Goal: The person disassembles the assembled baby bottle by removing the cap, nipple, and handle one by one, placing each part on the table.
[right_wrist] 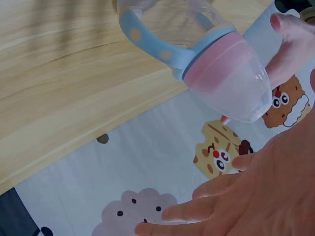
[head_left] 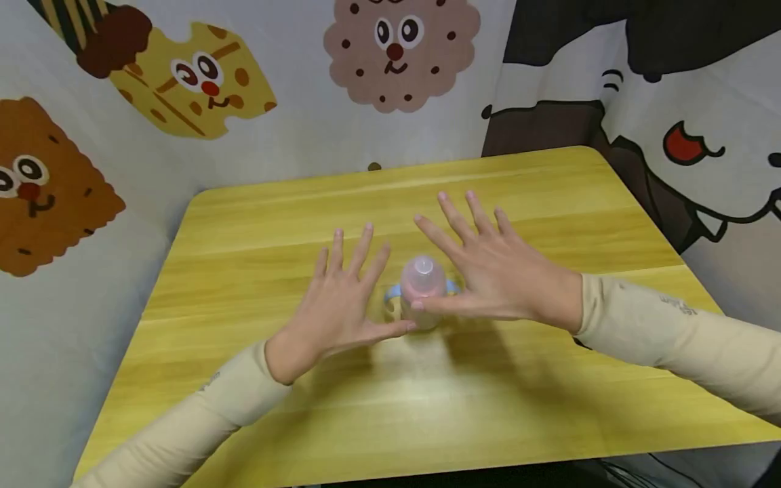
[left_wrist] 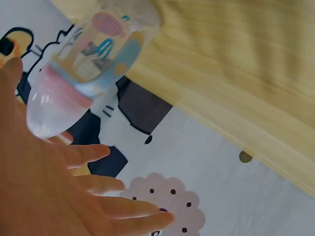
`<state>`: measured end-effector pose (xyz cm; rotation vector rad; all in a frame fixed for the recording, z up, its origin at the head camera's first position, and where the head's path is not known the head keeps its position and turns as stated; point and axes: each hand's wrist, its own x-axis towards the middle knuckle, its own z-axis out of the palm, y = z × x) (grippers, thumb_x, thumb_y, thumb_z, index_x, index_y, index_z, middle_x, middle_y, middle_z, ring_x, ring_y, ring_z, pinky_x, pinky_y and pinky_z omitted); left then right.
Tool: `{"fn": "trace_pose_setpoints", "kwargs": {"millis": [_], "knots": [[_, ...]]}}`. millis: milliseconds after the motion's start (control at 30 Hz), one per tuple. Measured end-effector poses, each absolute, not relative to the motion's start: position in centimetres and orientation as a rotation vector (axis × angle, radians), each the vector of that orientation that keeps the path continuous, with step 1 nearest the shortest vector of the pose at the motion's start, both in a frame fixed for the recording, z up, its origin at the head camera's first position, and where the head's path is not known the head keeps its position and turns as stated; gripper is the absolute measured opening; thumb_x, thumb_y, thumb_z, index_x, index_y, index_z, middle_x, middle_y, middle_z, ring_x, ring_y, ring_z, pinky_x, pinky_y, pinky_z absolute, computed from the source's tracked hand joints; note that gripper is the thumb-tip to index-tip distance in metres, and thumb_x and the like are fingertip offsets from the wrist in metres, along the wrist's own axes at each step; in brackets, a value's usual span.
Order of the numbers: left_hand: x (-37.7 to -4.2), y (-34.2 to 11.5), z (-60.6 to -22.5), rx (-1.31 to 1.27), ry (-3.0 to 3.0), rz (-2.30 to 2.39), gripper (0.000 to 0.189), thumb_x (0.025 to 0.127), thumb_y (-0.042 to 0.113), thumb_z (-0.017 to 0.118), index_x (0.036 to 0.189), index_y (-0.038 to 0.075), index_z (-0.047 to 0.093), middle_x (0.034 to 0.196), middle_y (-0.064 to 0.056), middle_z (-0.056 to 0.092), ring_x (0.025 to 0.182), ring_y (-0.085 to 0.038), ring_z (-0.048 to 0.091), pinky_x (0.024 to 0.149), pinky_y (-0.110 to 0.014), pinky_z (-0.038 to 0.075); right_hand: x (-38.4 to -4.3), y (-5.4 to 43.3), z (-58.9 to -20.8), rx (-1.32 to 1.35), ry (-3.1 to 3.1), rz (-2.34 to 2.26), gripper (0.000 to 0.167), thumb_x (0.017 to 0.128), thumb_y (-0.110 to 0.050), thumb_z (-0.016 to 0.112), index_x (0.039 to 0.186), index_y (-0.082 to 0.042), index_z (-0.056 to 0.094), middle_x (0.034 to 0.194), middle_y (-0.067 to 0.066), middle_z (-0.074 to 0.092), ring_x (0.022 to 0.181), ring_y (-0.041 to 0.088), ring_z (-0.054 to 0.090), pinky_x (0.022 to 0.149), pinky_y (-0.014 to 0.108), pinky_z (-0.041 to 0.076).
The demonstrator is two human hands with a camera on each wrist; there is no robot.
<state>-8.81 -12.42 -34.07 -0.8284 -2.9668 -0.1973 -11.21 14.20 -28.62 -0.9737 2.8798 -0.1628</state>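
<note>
A baby bottle [head_left: 424,281] stands upright on the wooden table, with a clear domed cap, a pink collar and light blue handles [right_wrist: 147,44] on both sides. Printed pictures show on its clear body [left_wrist: 106,44] in the left wrist view. My left hand [head_left: 335,308] is spread flat to the left of the bottle, its thumb reaching toward the bottle's lower front. To the right, my right hand [head_left: 497,274] is spread too, and its thumb overlaps the bottle in the head view. Fingers of both hands are straight and neither grips anything.
The yellow wood-grain table [head_left: 256,224] has rounded far corners. Behind it and along both sides hangs a white curtain [head_left: 293,146] with cartoon food and animal prints. Dark cables [head_left: 628,471] lie below the table's near right edge.
</note>
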Motion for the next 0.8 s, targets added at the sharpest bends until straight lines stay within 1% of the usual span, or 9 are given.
{"fn": "trace_pose_setpoints", "kwargs": {"millis": [100, 200, 333, 433, 533, 667, 800], "knots": [[-8.8, -12.6, -34.6, -0.88, -2.907, -0.158, 0.121, 0.079, 0.091, 0.06, 0.167, 0.012, 0.034, 0.176, -0.02, 0.011, 0.153, -0.064, 0.014, 0.12, -0.073, 0.026, -11.1, 14.2, -28.8, -0.985, 2.892, -0.159, 0.11, 0.089, -0.089, 0.048, 0.172, -0.03, 0.006, 0.177, 0.014, -0.008, 0.161, 0.049, -0.003, 0.118, 0.081, 0.013], [-8.7, -12.7, -35.2, -0.927, -2.846, -0.137, 0.122, 0.079, 0.091, 0.061, 0.165, 0.008, 0.037, 0.174, -0.021, 0.022, 0.152, -0.064, 0.021, 0.122, -0.068, 0.028, -10.9, 14.3, -29.0, -1.004, 2.904, -0.151, 0.111, 0.089, -0.089, 0.048, 0.172, -0.027, 0.007, 0.177, 0.015, -0.005, 0.161, 0.047, 0.002, 0.118, 0.081, 0.015], [-8.8, -12.5, -35.9, -0.972, -2.804, -0.169, 0.123, 0.078, 0.09, 0.064, 0.162, 0.004, 0.039, 0.168, -0.021, 0.036, 0.151, -0.063, 0.024, 0.124, -0.064, 0.027, -10.7, 14.5, -29.3, -1.015, 2.915, -0.148, 0.113, 0.088, -0.089, 0.048, 0.172, -0.023, 0.011, 0.177, 0.016, 0.001, 0.162, 0.046, 0.007, 0.118, 0.08, 0.019], [-8.9, -12.4, -36.4, -0.981, -2.792, -0.183, 0.123, 0.077, 0.09, 0.064, 0.162, 0.004, 0.039, 0.166, -0.02, 0.04, 0.152, -0.06, 0.026, 0.125, -0.062, 0.027, -10.6, 14.5, -29.4, -1.027, 2.925, -0.149, 0.114, 0.087, -0.09, 0.048, 0.172, -0.022, 0.013, 0.178, 0.015, 0.005, 0.161, 0.046, 0.012, 0.117, 0.08, 0.022], [-9.2, -12.4, -36.7, -0.998, -2.77, -0.177, 0.122, 0.077, 0.09, 0.065, 0.161, 0.005, 0.041, 0.164, -0.019, 0.044, 0.153, -0.055, 0.029, 0.124, -0.061, 0.029, -10.7, 14.5, -29.5, -1.056, 2.941, -0.136, 0.115, 0.087, -0.091, 0.048, 0.172, -0.021, 0.015, 0.177, 0.015, 0.011, 0.16, 0.046, 0.021, 0.115, 0.078, 0.03], [-9.7, -12.3, -37.1, -1.03, -2.716, -0.161, 0.12, 0.075, 0.089, 0.067, 0.157, 0.004, 0.046, 0.159, -0.019, 0.051, 0.152, -0.049, 0.037, 0.122, -0.059, 0.035, -10.8, 14.4, -29.7, -1.113, 2.97, -0.128, 0.115, 0.086, -0.091, 0.048, 0.171, -0.019, 0.02, 0.175, 0.016, 0.022, 0.154, 0.044, 0.035, 0.109, 0.072, 0.043], [-10.2, -12.1, -37.3, -1.056, -2.667, -0.137, 0.119, 0.075, 0.089, 0.067, 0.154, 0.003, 0.049, 0.155, -0.018, 0.054, 0.148, -0.046, 0.044, 0.121, -0.056, 0.038, -10.9, 14.2, -29.7, -1.15, 2.995, -0.133, 0.113, 0.086, -0.089, 0.049, 0.17, -0.018, 0.025, 0.172, 0.018, 0.03, 0.149, 0.042, 0.044, 0.106, 0.066, 0.048]]}}
